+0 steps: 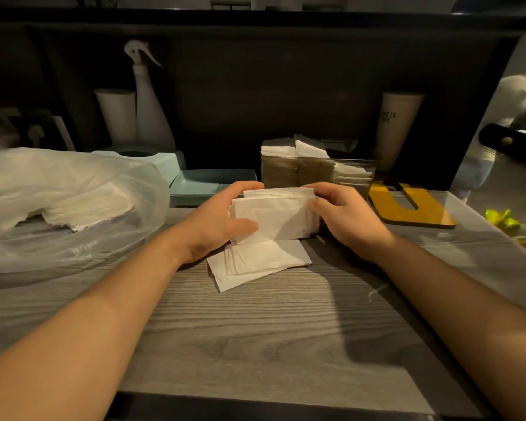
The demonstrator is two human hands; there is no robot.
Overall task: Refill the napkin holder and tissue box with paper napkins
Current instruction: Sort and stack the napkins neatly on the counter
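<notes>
Both hands — left hand, right hand — clasp the white paper napkin stack by its ends, fingers curled around it; it stands on edge on the grey wood-grain bench, long axis left-right, in front of the clear plastic napkin holder — open bench nearer the body

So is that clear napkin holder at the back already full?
Not full. The clear napkin holder shows napkins piled high on its left side, but its right side holds only a low pile, with see-through wall above it.
</notes>
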